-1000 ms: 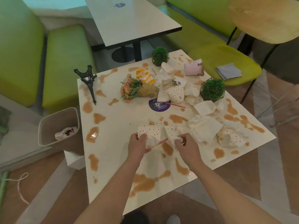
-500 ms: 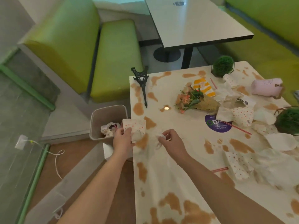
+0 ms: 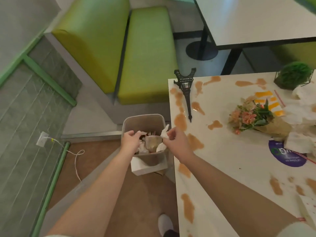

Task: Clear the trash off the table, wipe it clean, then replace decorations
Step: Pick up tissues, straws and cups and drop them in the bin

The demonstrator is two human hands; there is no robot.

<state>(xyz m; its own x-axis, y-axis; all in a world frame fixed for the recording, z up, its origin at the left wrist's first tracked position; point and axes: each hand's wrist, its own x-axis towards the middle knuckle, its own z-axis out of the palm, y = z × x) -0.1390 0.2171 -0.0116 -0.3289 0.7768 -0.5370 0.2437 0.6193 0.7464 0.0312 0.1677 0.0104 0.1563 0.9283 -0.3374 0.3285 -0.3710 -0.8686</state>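
In the head view, both hands are over the trash bin [image 3: 143, 119], which stands on the floor just beside the left edge of the tabletop [image 3: 222, 151]. The left hand [image 3: 130, 140] is above the bin opening with its fingers relaxed and spread, and it holds nothing. The right hand [image 3: 176, 141] pinches a crumpled white napkin [image 3: 165, 133] between thumb and fingers, above the right rim of the bin. Inside the bin lie a paper cup [image 3: 151, 142] and more crumpled paper.

The tabletop is white and carries many brown spill stains [image 3: 195, 142]. A small black Eiffel tower model [image 3: 186, 89] lies on its side near the far left corner, with its tip toward the person. To the right of it lies a flower bouquet [image 3: 253, 117] in brown wrapping. A pile of white napkins [image 3: 301, 115] lies at the right edge of the picture, touching the bouquet. A green ball plant [image 3: 294, 76] stands at the far right corner. A purple round sticker [image 3: 282, 156] is partly covered by paper.

Behind the bin is a green bench seat [image 3: 147, 57].
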